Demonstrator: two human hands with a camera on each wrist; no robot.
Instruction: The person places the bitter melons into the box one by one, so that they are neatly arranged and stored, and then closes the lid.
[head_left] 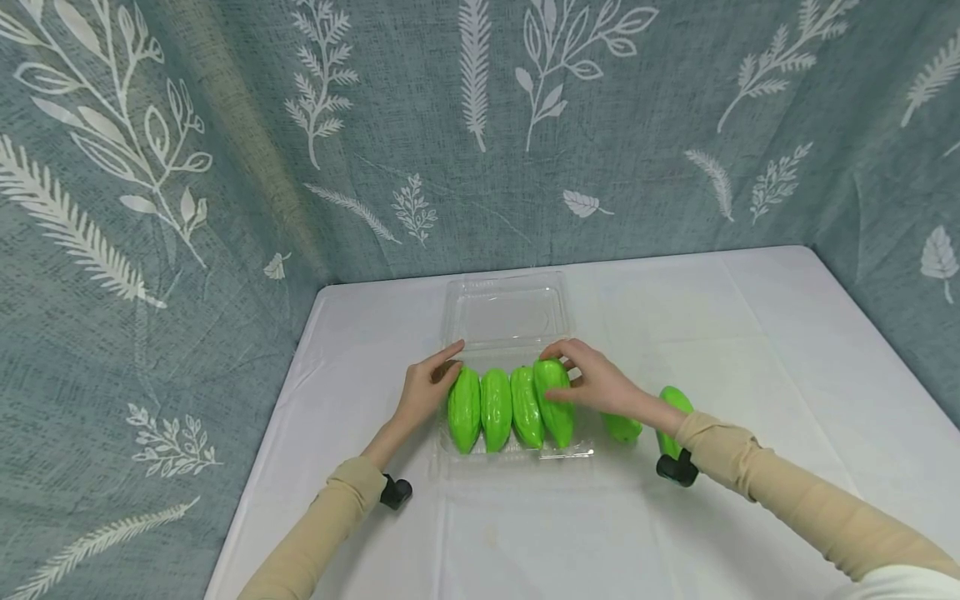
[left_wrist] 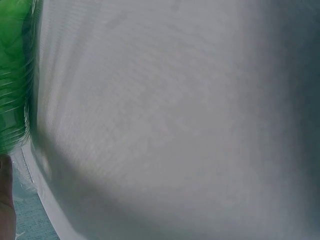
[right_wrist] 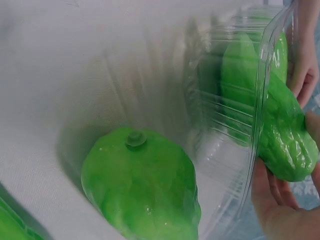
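Nearest the camera are your beige sleeves (head_left: 795, 500). Your right hand (head_left: 596, 382) grasps a green fruit (head_left: 556, 418) near its far end, tilted, partly inside the clear box (head_left: 567, 455), perhaps because the row is tight. Your left hand (head_left: 422, 398) is at the box's left side, probably for steadying; its grip I cannot tell. The fruit is glossy, long, ridged.

No text, label or brand can be read in any of the views. No number or sign is legible either.
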